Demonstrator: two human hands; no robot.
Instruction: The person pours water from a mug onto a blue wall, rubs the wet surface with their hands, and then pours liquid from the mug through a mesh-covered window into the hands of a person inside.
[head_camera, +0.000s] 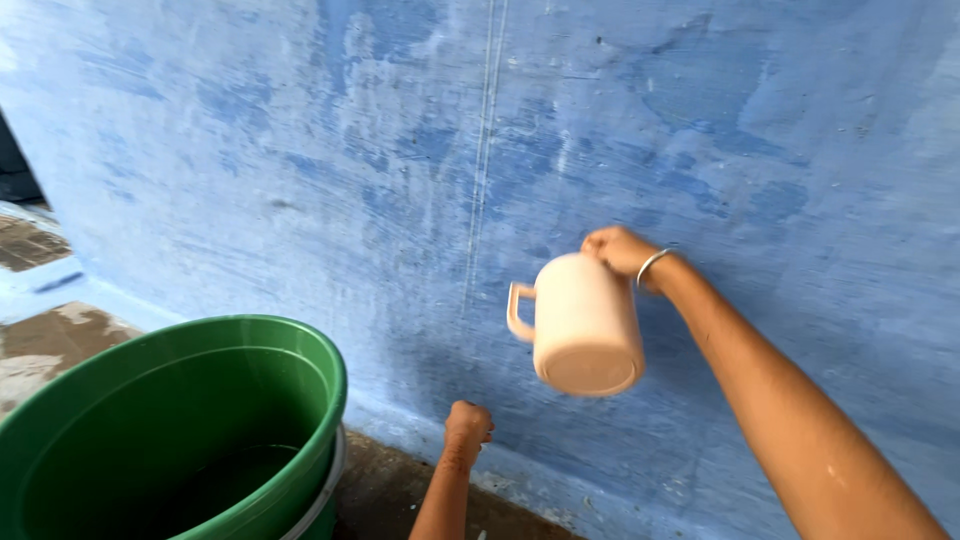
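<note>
My right hand (618, 250), with a thin bangle at the wrist, grips the rim of a pale pink plastic mug (585, 325). The mug is tipped so its base faces me and its handle points left, held up against a blue painted wall (400, 150). Lower down, my left hand (468, 425) is closed into a fist close to the bottom of the wall; whether anything is inside it is hidden.
A large green plastic bucket (300, 345) with dark water in it stands at the lower left, a metal handle hanging at its side. Brown, worn floor (385, 490) runs along the wall's base. A doorway edge shows at far left.
</note>
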